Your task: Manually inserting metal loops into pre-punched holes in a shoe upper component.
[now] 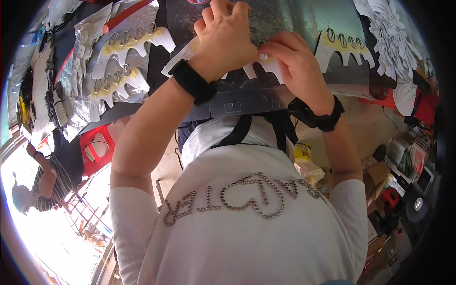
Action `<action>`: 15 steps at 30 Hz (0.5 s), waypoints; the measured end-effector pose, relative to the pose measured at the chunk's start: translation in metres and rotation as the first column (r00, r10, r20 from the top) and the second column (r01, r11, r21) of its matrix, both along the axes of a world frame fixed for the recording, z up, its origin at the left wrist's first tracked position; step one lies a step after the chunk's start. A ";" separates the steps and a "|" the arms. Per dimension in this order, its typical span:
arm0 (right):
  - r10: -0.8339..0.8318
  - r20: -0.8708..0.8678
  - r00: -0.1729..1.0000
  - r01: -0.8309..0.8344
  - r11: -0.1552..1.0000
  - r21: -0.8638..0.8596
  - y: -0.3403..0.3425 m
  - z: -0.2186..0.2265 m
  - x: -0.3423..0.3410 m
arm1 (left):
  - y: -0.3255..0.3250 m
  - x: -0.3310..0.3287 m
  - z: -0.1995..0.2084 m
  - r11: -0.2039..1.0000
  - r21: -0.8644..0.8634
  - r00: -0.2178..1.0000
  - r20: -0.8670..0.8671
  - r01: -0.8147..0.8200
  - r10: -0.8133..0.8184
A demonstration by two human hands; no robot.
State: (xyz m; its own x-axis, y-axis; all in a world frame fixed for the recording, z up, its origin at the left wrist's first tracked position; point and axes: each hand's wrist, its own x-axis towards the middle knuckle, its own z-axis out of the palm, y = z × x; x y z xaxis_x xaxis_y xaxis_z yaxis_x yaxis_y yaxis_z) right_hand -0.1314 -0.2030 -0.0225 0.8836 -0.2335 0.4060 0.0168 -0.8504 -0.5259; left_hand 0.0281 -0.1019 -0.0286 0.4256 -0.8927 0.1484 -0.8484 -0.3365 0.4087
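A white scalloped piece [272,67] with yellowish glue along its upper part lies on the dark tabletop, partly covered by my hands. My left hand [227,45] rests over its middle with the fingers bent; what they hold, if anything, is hidden. My right hand [299,61] pinches at the piece's glued edge, thumb and forefinger together at a small oval metal ring [261,43]. To the right lies a similar white piece [327,53] with several oval rings stuck in its glue. Two more ringed pieces, an upper one [137,46] and a lower one [124,88], lie on the left.
Silvery sheeting [80,111] covers the table's left side, with a red rod [127,15] across it. A pile of white cut pieces [384,38] stands at the far right. A clear plastic strip [242,103] runs along the front edge. Another person [45,183] is at lower left.
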 end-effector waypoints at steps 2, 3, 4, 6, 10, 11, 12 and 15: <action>0.008 0.000 1.000 -0.008 1.000 -0.015 0.000 0.000 0.001 | -0.002 0.000 0.000 1.000 0.014 1.000 0.008 -0.009 0.009; 0.016 0.001 1.000 -0.016 0.999 -0.030 0.000 0.000 0.001 | -0.002 0.000 0.000 0.999 0.028 1.000 0.017 -0.018 0.018; 0.017 -0.001 1.000 -0.017 0.999 -0.030 0.000 0.000 0.001 | -0.003 0.000 0.001 0.999 0.028 1.000 0.015 -0.019 0.019; 0.034 -0.001 0.999 -0.034 0.996 -0.079 0.001 0.001 0.001 | -0.004 0.000 0.002 0.999 0.042 0.999 -0.004 -0.032 0.032; 0.050 0.011 0.999 -0.048 0.990 -0.135 0.001 0.000 0.002 | -0.004 0.000 -0.001 0.998 0.044 0.999 -0.024 -0.034 0.035; 0.049 0.008 0.999 -0.047 0.989 -0.142 0.001 0.001 0.002 | -0.004 -0.001 -0.003 0.998 0.045 0.999 -0.007 -0.041 0.041; 0.047 0.005 0.999 -0.045 0.988 -0.149 0.002 0.002 0.002 | -0.004 -0.001 -0.004 0.998 0.045 0.999 0.010 -0.047 0.047; 0.048 0.008 0.999 -0.046 0.986 -0.162 0.003 0.003 0.002 | -0.003 0.000 -0.004 0.998 0.057 1.000 -0.002 -0.026 0.026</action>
State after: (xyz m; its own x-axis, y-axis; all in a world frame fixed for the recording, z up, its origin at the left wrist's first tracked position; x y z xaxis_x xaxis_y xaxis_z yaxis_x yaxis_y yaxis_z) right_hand -0.1294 -0.2005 -0.0196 0.8867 -0.1225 0.4459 0.0643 -0.9222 -0.3812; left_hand 0.0282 -0.1051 -0.0325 0.4490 -0.8883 0.0965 -0.8378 -0.3810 0.3909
